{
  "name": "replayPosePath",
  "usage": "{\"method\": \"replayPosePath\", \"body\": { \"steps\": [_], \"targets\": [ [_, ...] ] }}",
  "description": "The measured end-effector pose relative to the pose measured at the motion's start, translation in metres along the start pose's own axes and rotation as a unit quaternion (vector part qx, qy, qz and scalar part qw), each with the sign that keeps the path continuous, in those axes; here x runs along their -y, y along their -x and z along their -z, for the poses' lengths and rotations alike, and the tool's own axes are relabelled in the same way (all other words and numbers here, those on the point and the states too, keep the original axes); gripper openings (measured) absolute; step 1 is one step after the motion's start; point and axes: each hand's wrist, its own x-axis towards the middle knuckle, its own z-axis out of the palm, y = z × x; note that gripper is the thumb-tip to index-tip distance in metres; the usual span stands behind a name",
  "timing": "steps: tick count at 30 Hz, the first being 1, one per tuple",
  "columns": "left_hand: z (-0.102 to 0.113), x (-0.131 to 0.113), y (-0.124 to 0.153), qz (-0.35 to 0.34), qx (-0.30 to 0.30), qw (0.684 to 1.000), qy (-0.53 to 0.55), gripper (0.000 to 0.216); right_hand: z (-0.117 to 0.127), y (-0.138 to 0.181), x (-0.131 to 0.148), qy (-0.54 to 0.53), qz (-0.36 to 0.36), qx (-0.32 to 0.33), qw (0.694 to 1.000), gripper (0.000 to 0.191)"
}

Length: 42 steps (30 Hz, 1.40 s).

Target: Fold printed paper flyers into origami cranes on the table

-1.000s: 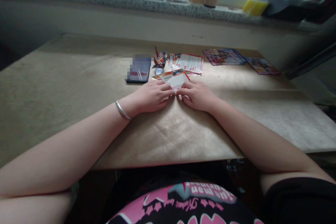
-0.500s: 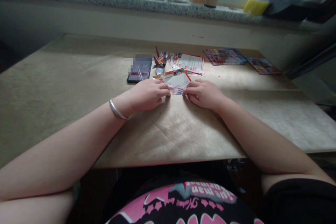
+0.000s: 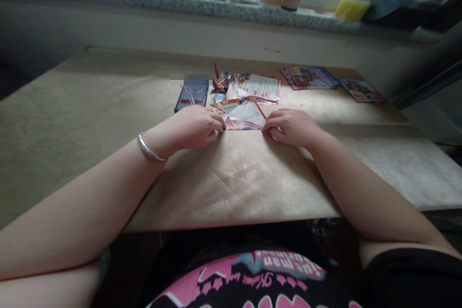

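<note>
A folded piece of printed paper [image 3: 246,116], white with red edges, lies on the brown paper-covered table [image 3: 108,106] in front of me. My left hand [image 3: 191,127] has its fingers curled, with the fingertips pressing the paper's left corner. My right hand [image 3: 290,126] is curled the same way and pinches the right corner. A silver bangle [image 3: 148,150] sits on my left wrist.
A dark phone [image 3: 191,95] lies just behind my left hand. A small folded paper figure [image 3: 221,81] and more printed sheets [image 3: 260,86] sit behind the paper. Two colourful booklets [image 3: 309,77] lie at the far right. The windowsill [image 3: 202,5] holds cups and clutter.
My hands have slid apart along the paper's near edge, the left one leftward and the right one rightward. More of the folded paper shows between them.
</note>
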Motion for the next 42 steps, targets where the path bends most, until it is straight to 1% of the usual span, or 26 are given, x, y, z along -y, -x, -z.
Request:
{"method": "replayPosePath", "body": {
  "steps": [6, 9, 14, 16, 19, 21, 22, 25, 27, 29, 33, 35, 37, 40, 42],
  "targets": [
    [0.005, -0.001, 0.003, 0.034, 0.016, 0.999, 0.011, 0.031, 0.007, 0.007, -0.007, -0.012, -0.01, 0.011, 1.0, 0.031],
    [0.005, -0.002, 0.003, 0.037, 0.02, 0.999, 0.005, 0.032, 0.01, 0.011, -0.012, -0.02, -0.02, 0.015, 1.0, 0.03],
    [0.001, -0.001, 0.002, 0.042, 0.022, 0.998, -0.033, 0.03, 0.01, 0.015, -0.021, -0.069, -0.029, 0.014, 0.997, 0.027],
    [-0.002, 0.0, 0.001, 0.043, 0.012, 0.998, -0.049, 0.029, 0.009, 0.015, -0.022, -0.08, -0.03, 0.01, 0.996, 0.027],
    [-0.006, -0.003, 0.0, 0.027, -0.02, 0.998, -0.048, 0.032, 0.006, 0.015, -0.019, -0.039, -0.04, 0.004, 0.998, 0.026],
    [-0.007, -0.007, 0.0, 0.02, -0.035, 0.998, -0.044, 0.037, 0.003, 0.014, -0.017, -0.004, -0.059, -0.013, 0.998, 0.024],
    [-0.008, -0.01, 0.0, 0.023, -0.033, 0.998, -0.046, 0.04, 0.0, 0.013, -0.016, 0.004, -0.074, -0.026, 0.997, 0.024],
    [-0.009, -0.019, -0.001, 0.028, -0.022, 0.998, -0.06, 0.04, -0.008, 0.01, -0.015, -0.022, -0.141, -0.076, 0.987, 0.021],
    [-0.011, -0.021, -0.003, 0.021, -0.024, 0.998, -0.058, 0.038, -0.012, 0.009, -0.015, -0.049, -0.165, -0.093, 0.981, 0.022],
    [-0.014, -0.02, -0.004, 0.01, -0.028, 0.999, -0.042, 0.038, -0.015, 0.008, -0.015, -0.075, -0.159, -0.109, 0.978, 0.027],
    [-0.015, -0.011, -0.004, -0.017, -0.039, 0.998, 0.036, 0.037, -0.019, 0.008, -0.018, -0.102, -0.108, -0.168, 0.975, 0.038],
    [-0.013, -0.007, -0.003, -0.028, -0.036, 0.996, 0.078, 0.036, -0.019, 0.008, -0.019, -0.098, -0.084, -0.184, 0.974, 0.039],
    [-0.012, -0.005, -0.003, -0.034, -0.027, 0.994, 0.104, 0.033, -0.019, 0.008, -0.019, -0.088, -0.064, -0.18, 0.978, 0.041],
    [-0.013, -0.007, -0.004, -0.035, -0.015, 0.993, 0.115, 0.03, -0.02, 0.007, -0.018, -0.083, -0.047, -0.161, 0.982, 0.044],
    [-0.016, -0.009, -0.005, -0.031, -0.015, 0.993, 0.112, 0.035, -0.02, 0.006, -0.017, -0.085, -0.042, -0.152, 0.984, 0.043]
  ]
}}
